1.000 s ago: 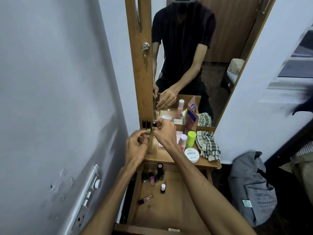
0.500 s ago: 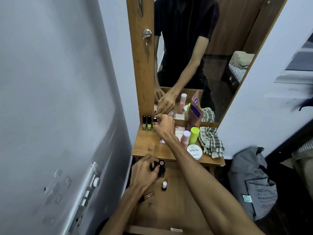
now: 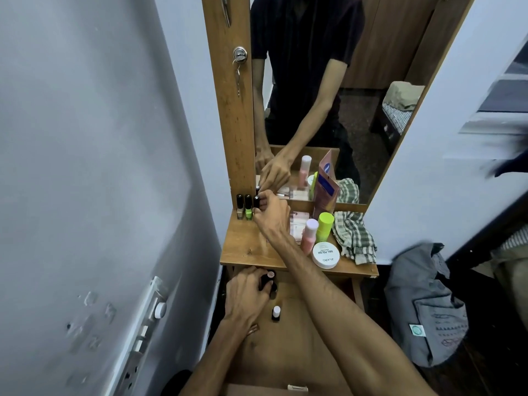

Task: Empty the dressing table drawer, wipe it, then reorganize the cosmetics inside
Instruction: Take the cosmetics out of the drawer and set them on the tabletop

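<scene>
Evidently still emptying the open wooden drawer [image 3: 288,352], the right hand [image 3: 271,217] pinches a dark nail-polish bottle [image 3: 256,202] onto the desk [image 3: 245,250] while the left hand [image 3: 247,295] clamps dark bottles [image 3: 268,278] to lift next.

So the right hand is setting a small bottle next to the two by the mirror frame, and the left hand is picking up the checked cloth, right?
Not quite. The head view shows the left hand down in the drawer, gripping small dark bottles. The checked cloth lies untouched on the tabletop. The right hand part is correct.
</scene>
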{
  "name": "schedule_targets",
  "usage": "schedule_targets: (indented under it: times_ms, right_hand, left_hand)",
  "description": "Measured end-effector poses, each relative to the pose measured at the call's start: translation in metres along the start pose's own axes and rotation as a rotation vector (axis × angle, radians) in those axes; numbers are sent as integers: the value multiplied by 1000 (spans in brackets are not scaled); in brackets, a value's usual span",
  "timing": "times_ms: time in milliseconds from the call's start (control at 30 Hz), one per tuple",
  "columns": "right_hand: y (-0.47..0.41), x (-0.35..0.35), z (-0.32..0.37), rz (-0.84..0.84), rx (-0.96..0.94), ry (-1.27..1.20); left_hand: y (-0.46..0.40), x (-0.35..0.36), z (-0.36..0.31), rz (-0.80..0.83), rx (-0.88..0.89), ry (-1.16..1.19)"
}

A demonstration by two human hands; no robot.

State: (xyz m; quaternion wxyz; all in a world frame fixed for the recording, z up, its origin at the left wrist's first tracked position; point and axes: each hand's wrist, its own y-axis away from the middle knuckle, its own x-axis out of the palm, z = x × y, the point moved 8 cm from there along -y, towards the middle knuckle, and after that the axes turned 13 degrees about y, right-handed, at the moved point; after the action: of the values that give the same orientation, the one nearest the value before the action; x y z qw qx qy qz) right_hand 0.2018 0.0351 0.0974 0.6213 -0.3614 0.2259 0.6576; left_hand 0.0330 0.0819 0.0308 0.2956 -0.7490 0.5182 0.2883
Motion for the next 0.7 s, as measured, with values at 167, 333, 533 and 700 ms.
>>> schedule_targets:
  times_ms: [167, 333, 533, 700]
  right_hand:
    - [55, -35, 11, -123, -35, -93]
    - [130, -48, -23, -141, 86, -94]
    - [170, -29, -87, 17, 291, 37]
    - [178, -23, -99, 124, 330, 147]
  left_hand:
    - [7, -8, 8, -59, -12, 61]
    - [18, -20, 22, -122, -24, 168]
    - [28, -19, 37, -114, -69, 160]
    - [33, -18, 32, -123, -111, 163]
